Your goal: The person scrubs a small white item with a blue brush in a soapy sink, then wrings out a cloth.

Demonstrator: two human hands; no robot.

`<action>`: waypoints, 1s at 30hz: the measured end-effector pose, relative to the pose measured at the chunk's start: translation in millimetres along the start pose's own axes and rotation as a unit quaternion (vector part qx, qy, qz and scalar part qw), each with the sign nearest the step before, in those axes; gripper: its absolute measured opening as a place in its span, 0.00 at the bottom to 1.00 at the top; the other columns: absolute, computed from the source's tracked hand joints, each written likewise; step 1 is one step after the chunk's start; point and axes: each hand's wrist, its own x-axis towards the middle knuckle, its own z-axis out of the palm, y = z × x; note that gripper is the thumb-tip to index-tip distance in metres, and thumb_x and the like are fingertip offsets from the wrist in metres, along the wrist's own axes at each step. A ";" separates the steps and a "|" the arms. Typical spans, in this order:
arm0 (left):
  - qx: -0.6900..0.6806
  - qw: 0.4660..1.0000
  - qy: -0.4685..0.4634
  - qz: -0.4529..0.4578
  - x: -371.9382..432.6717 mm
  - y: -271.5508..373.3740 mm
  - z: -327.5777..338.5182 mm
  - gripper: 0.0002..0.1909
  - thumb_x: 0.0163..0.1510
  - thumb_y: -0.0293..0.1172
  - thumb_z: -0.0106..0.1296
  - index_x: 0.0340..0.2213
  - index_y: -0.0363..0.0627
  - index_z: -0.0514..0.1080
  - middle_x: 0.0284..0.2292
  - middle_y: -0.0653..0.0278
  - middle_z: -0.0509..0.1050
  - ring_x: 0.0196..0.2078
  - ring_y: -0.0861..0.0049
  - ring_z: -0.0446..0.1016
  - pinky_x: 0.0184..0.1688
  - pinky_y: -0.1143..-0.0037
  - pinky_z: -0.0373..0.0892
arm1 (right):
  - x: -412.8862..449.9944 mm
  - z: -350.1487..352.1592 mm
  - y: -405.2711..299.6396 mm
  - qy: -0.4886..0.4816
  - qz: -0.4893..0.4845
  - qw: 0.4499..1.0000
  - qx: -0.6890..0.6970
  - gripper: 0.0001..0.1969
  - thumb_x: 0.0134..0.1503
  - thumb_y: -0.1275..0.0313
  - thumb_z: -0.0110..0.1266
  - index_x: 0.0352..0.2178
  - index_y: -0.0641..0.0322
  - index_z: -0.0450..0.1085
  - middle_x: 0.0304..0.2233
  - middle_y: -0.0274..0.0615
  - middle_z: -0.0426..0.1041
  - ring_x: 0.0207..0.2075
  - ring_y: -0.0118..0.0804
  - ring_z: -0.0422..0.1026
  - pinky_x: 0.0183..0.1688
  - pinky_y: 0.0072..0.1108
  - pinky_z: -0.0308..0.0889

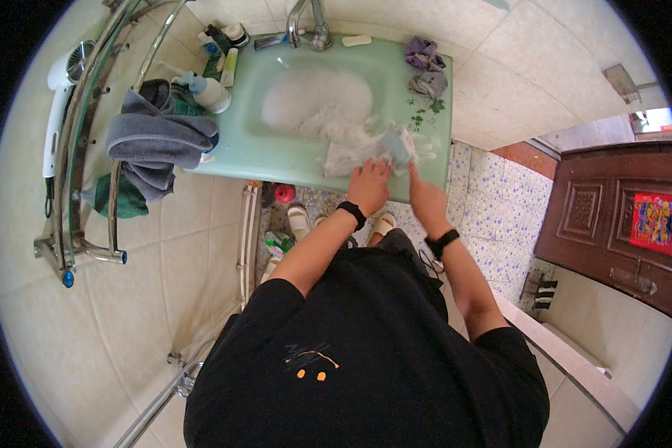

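A wet, soapy white cloth (344,158) lies spread on the front rim of the pale green washbasin (257,159). My left hand (369,187) holds it down, fingertips resting on its near edge. In my right hand (428,201) is a pale blue scrubbing brush (397,144), its head against the cloth's right end; the grip is partly hidden and slightly blurred. White suds (316,98) fill the bowl, and foam streaks the rim around the brush. Two crumpled pieces of fabric, one purple (423,52) and one grey (429,84), sit at the basin's right back corner.
A chrome faucet (308,28) rises behind the bowl, beside a bar of soap (357,40). At left stand a pump bottle (210,94) and a tube (229,67). Grey towels (157,137) hang from a metal rack. A brown door (605,218) is at right.
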 end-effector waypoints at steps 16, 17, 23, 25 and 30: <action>-0.147 0.986 -0.074 0.036 -18.5 -39.7 -0.5 0.26 0.51 0.33 0.49 0.53 0.43 0.62 0.57 0.55 0.59 0.61 0.58 0.55 0.60 0.63 0.55 | -0.9 -10.1 -22.1 -0.040 0.022 0.997 0.064 0.24 0.55 0.70 0.43 0.55 0.43 0.59 0.16 0.48 0.71 0.18 0.49 0.72 0.19 0.37 0.65; -0.118 0.991 -0.064 0.016 -21.2 -41.7 -1.4 0.26 0.51 0.33 0.49 0.53 0.43 0.62 0.57 0.54 0.59 0.61 0.57 0.55 0.60 0.63 0.55 | -9.9 -7.9 -33.2 -0.067 -0.036 0.996 0.056 0.23 0.56 0.71 0.43 0.56 0.48 0.59 0.17 0.50 0.70 0.18 0.51 0.71 0.20 0.39 0.63; -0.055 0.998 -0.034 -0.007 -47.6 -59.7 -14.4 0.25 0.52 0.32 0.47 0.53 0.44 0.63 0.57 0.50 0.58 0.60 0.54 0.56 0.60 0.63 0.55 | -2.6 -23.9 -30.3 -0.049 0.070 0.995 0.057 0.20 0.58 0.69 0.40 0.53 0.49 0.62 0.17 0.52 0.70 0.19 0.52 0.71 0.21 0.39 0.64; -0.061 0.997 -0.036 -0.005 -48.5 -62.3 -16.7 0.25 0.53 0.32 0.46 0.53 0.45 0.63 0.58 0.50 0.58 0.61 0.54 0.55 0.60 0.63 0.55 | -9.2 -19.0 -43.1 -0.080 0.036 0.993 0.084 0.24 0.55 0.72 0.43 0.55 0.49 0.58 0.19 0.51 0.73 0.20 0.51 0.73 0.20 0.38 0.66; -0.055 0.998 0.012 -0.010 -60.6 -70.9 -0.4 0.26 0.50 0.31 0.49 0.53 0.48 0.63 0.57 0.49 0.57 0.59 0.48 0.56 0.60 0.61 0.55 | -12.9 -11.7 -40.6 -0.101 0.000 0.994 0.035 0.24 0.56 0.70 0.43 0.55 0.47 0.58 0.18 0.48 0.72 0.19 0.50 0.73 0.19 0.38 0.66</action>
